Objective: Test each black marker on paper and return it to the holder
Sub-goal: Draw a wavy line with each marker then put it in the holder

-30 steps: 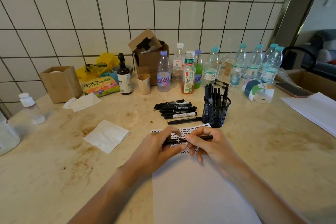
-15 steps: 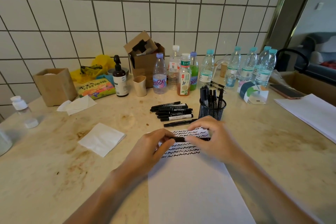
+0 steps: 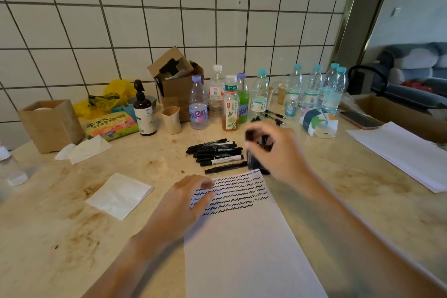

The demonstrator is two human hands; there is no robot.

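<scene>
A white sheet of paper (image 3: 244, 251) lies in front of me, its top covered with rows of black squiggles (image 3: 232, 195). My left hand (image 3: 183, 205) rests on the sheet's upper left corner with relaxed fingers. My right hand (image 3: 275, 152) is blurred over the black mesh holder (image 3: 255, 164), its fingers curled round a black marker (image 3: 250, 134) at the holder's mouth. The hand hides most of the holder. Several black markers (image 3: 215, 150) lie in a pile on the table just left of the holder.
Bottles (image 3: 231, 104) stand in a row at the back beside an open cardboard box (image 3: 179, 87). A white napkin (image 3: 119, 195) lies at the left, a paper stack (image 3: 401, 150) and a phone (image 3: 360, 120) at the right.
Both hands held the marker over the paper. The left hand has let go and dropped onto the sheet. The right hand has carried the marker up to the holder.
</scene>
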